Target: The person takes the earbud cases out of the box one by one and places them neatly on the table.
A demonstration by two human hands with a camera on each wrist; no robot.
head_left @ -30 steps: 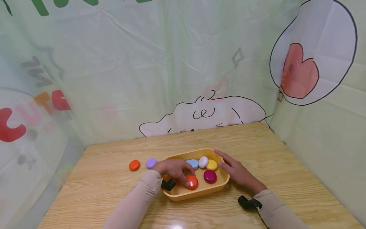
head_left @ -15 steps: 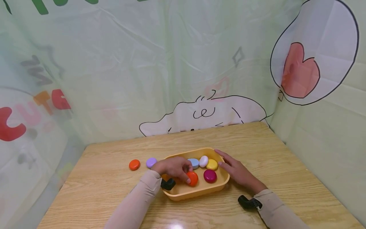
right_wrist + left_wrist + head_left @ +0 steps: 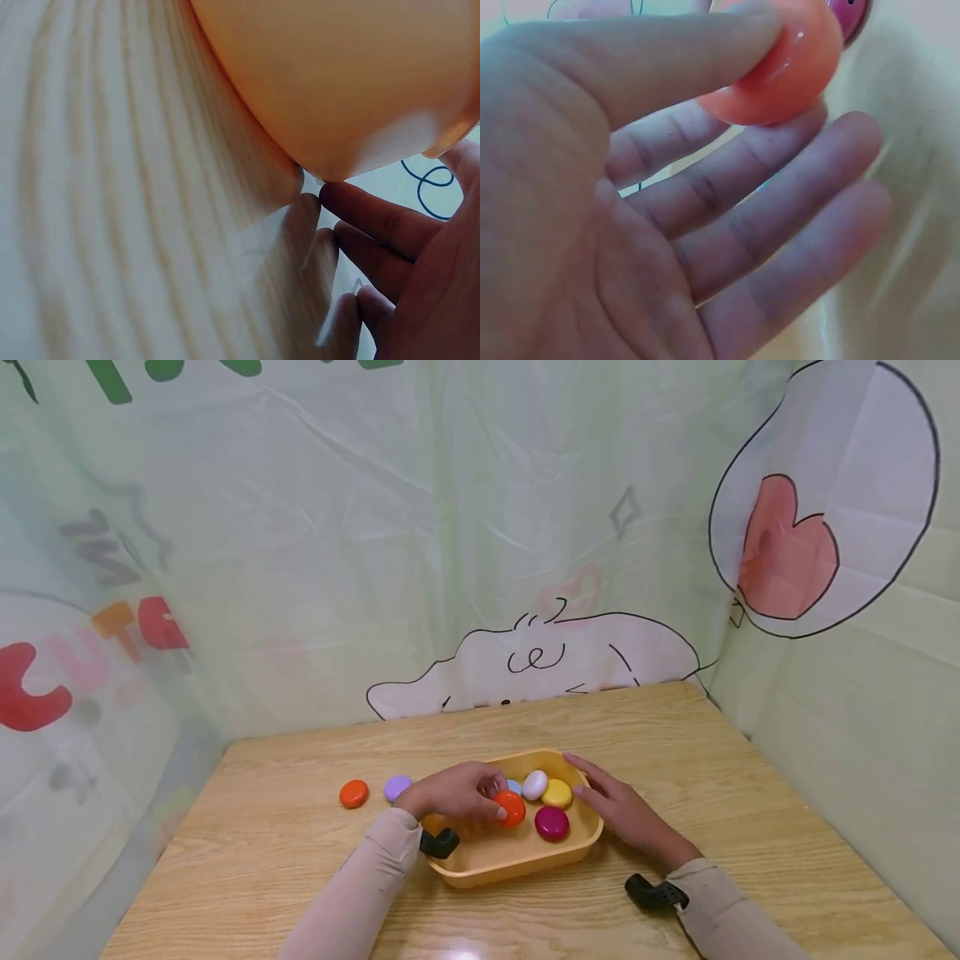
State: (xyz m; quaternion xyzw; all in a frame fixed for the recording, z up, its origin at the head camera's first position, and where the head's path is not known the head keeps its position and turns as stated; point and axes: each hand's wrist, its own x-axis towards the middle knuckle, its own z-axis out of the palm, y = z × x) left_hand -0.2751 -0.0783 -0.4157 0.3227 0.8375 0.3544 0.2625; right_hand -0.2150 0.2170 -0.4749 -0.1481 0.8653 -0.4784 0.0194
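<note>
My left hand (image 3: 459,792) reaches over a yellow-orange oblong tray (image 3: 517,868) and pinches a glossy orange-red rounded disc (image 3: 512,810) between thumb and fingers. The left wrist view shows the thumb (image 3: 705,56) pressed on the disc, the lower fingers extended loosely below it. At the tray's right end, my right hand (image 3: 622,810) rests with its thumb at the rim and fingers along the outside wall. Inside the tray lie a magenta disc (image 3: 552,823), a yellow one (image 3: 557,793), a white one (image 3: 535,785) and a light blue piece (image 3: 514,787), partly covered by my left hand.
Left of the tray, on the wooden table (image 3: 285,868), lie another orange-red disc (image 3: 354,793) and a lilac disc (image 3: 397,787), the latter close behind my left wrist. A printed curtain (image 3: 337,568) stands along the table's back and sides.
My left hand has lifted the orange-red disc from the tray's front area, moving it up and slightly back toward the blue piece. The right hand has stayed at the tray's end.
</note>
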